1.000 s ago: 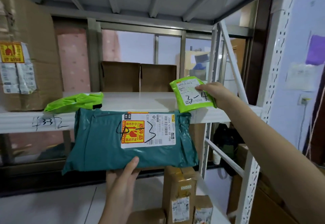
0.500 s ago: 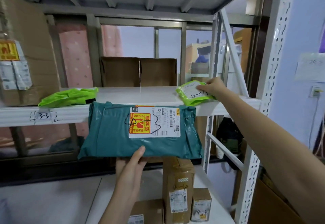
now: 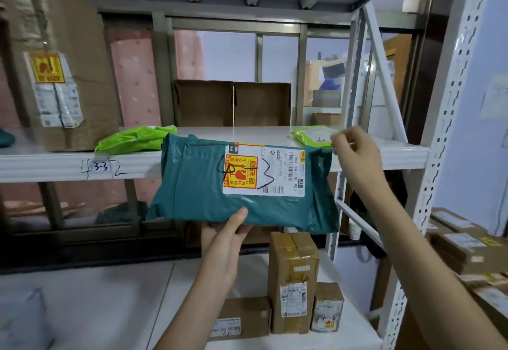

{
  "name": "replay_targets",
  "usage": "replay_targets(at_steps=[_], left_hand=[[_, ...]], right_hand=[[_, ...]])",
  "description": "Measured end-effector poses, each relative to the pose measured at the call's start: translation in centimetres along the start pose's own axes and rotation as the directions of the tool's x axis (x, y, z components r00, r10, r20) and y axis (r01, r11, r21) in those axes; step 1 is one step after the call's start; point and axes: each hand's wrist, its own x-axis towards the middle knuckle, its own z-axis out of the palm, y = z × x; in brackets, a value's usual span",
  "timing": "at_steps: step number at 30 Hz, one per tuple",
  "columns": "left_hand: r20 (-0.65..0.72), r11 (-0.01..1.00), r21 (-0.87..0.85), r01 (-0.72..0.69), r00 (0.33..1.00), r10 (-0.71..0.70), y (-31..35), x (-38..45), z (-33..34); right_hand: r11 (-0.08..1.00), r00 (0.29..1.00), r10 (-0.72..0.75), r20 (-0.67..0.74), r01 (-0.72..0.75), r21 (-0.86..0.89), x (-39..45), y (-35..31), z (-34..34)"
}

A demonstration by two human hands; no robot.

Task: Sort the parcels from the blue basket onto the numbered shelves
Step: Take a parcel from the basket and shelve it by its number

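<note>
Two bare forearms in view, no sleeves visible up to frame edge. Left hand (image 3: pixel 220 248): no glove, no ring, no watch or band at wrist below it. Right hand (image 3: pixel 357 157): likewise bare, no jewellery, wrist behind it uncovered. Nails short, unpainted where visible. No markings noted on either arm.
</note>
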Motion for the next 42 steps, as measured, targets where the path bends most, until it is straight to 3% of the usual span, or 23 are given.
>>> replay_targets(at_steps=[3, 8, 13, 17, 20, 23, 26, 31, 34, 39, 42], left_hand=[[0.014, 0.999, -0.043, -0.001, 1.000, 0.001, 0.6, -0.1, -0.7], [0.019, 0.999, -0.041, -0.001, 1.000, 0.002, 1.1, -0.9, -1.3], [0.058, 0.999, 0.008, 0.048, 0.997, -0.049, 1.3, -2.5, -2.8], [-0.102, 0.999, -0.021, 0.034, 0.994, -0.036, 3.9, -3.0, -6.2], [-0.169, 0.996, 0.057, -0.072, 0.982, 0.081, 8.3, -2.7, -10.1], [-0.138, 0.912, 0.408, -0.048, 0.984, 0.113, 11.9, -2.6, -12.6], [-0.123, 0.791, 0.612, -0.003, 0.987, 0.099, 14.9, -1.9, -14.9], [-0.129, 0.632, 0.766, 0.116, 0.991, -0.026, 18.2, -1.7, -19.8], [-0.156, 0.584, 0.799, 0.146, 0.987, -0.034, 19.5, -1.0, -23.4], [-0.185, 0.513, 0.821, 0.249, 0.967, -0.174, 22.6, 1.2, -31.0], [-0.194, 0.480, 0.830, 0.283, 0.954, -0.227, 23.7, 2.6, -34.5]], right_hand=[[0.988, 0.973, 0.116, 0.199, -0.091, -0.127, -4.9, 0.0, 0.9], [0.940, 0.863, 0.195, 0.466, -0.301, 0.163, -8.4, -0.5, 3.3], [0.841, 0.863, 0.195, 0.466, -0.392, 0.373, -9.8, 0.1, 5.6], [0.799, 0.857, 0.144, 0.494, -0.395, 0.453, -11.1, 0.4, 7.0], [0.807, 0.856, 0.130, 0.501, -0.385, 0.448, -11.7, 0.6, 7.9], [0.829, 0.842, 0.104, 0.530, -0.367, 0.422, -11.8, 0.5, 9.2], [0.836, 0.829, 0.096, 0.551, -0.368, 0.407, -12.6, 0.2, 11.4], [0.848, 0.772, 0.128, 0.623, -0.411, 0.335, -15.2, -0.6, 17.2], [0.827, 0.716, 0.157, 0.680, -0.472, 0.306, -17.0, -1.2, 21.1], [0.848, 0.601, 0.191, 0.777, -0.499, 0.177, -19.2, -1.4, 27.5], [0.867, 0.572, 0.226, 0.788, -0.488, 0.106, -20.4, -1.1, 31.3]])
